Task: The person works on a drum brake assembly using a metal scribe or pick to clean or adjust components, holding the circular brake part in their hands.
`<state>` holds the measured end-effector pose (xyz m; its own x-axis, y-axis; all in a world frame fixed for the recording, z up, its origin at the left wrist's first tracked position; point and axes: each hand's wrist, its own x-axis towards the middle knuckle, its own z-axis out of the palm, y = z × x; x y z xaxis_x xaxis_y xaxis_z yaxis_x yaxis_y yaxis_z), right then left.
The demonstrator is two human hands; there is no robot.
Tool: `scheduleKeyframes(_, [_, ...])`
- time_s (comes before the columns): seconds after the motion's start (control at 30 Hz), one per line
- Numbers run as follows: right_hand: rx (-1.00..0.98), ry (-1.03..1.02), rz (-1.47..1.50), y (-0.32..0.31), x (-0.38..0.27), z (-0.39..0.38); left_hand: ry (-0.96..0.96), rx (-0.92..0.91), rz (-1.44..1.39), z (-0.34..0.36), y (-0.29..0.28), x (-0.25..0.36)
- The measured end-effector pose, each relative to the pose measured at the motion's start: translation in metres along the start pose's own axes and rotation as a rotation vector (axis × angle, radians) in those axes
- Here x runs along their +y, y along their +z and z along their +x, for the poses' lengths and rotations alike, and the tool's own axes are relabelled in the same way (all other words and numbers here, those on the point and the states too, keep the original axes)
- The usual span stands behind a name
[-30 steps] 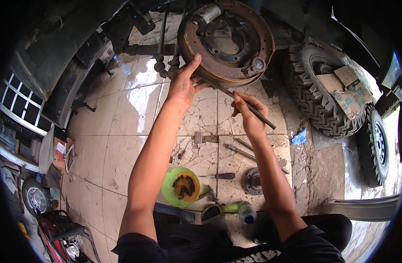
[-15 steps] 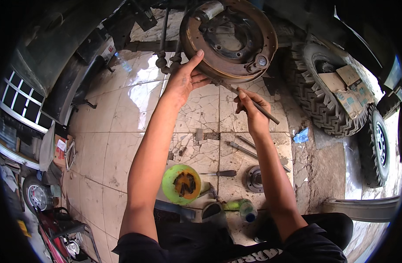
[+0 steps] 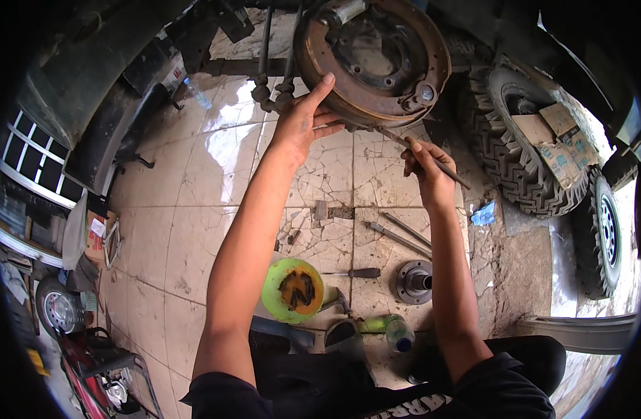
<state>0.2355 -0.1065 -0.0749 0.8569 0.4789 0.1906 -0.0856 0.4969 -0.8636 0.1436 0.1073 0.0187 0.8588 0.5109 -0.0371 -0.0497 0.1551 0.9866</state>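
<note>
A rusty drum brake assembly, with curved shoes around an open hub, hangs at the top middle. My left hand grips its lower left edge, thumb on the brake shoe and outstretched fingers beneath. My right hand is closed round a slim dark metal bar. The bar slants up and left, its far end at the brake's underside; whether the tip touches is hard to make out. On the tiles below lie two metal rods, a dark-handled screwdriver and a round flanged hub.
A green bowl with orange-brown liquid and dark parts stands near me, beside a green-tinted plastic bottle. Large tyres with cardboard on top stand at right. Two vertical rods hang left of the brake. Floor tiles are cracked.
My right hand has moved to the right with the metal bar, which now lies at a flatter slant. My left hand keeps its place on the brake; the whole view has shifted slightly.
</note>
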Motion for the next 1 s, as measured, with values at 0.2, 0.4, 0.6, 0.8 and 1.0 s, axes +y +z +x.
scheduleKeyframes(0.2, [-0.067,-0.017,-0.019,0.057,-0.003,0.007,0.018,-0.055,-0.194,0.006,0.019,-0.022])
scheduleKeyframes(0.4, [-0.031,-0.071,-0.166,-0.022,-0.01,0.009,0.195,0.097,-0.115,0.008,0.017,-0.025])
scheduleKeyframes(0.6, [0.103,-0.245,-0.442,-0.049,-0.05,0.032,0.305,0.33,-0.058,0.006,0.036,-0.027])
scheduleKeyframes(0.8, [0.204,-0.391,-0.712,-0.032,-0.047,0.027,0.27,0.347,-0.119,0.006,0.037,-0.03])
scheduleKeyframes(1.0, [0.25,-0.43,-0.639,-0.025,-0.03,0.017,0.345,0.119,-0.077,0.008,0.044,-0.06])
